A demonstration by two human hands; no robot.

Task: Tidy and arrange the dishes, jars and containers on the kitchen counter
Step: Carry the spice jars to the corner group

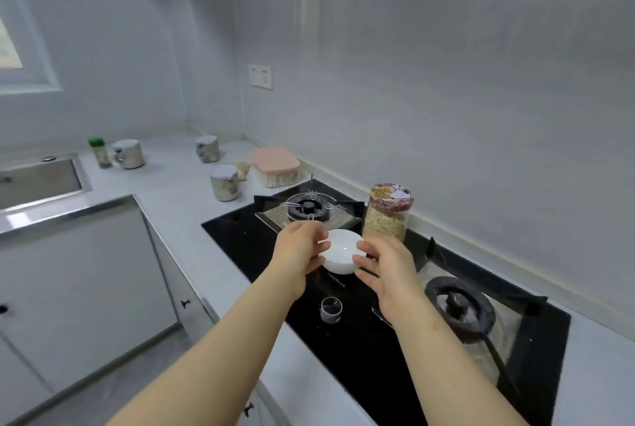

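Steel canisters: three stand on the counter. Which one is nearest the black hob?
The front canister beside the pink-lidded box, close to the hob. The back-wall canister and the left canister by the green-capped bottle stand farther off.

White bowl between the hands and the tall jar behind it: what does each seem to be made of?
White bowl: probably glazed ceramic, glossy. A bright highlight sits on its smooth, opaque surface, though hard plastic can't be ruled out.
Tall jar: clear glass or plastic, which one is unclear. Layered grains show through its wall. Its printed top looks like paper or film, but it is too blurred to be sure.
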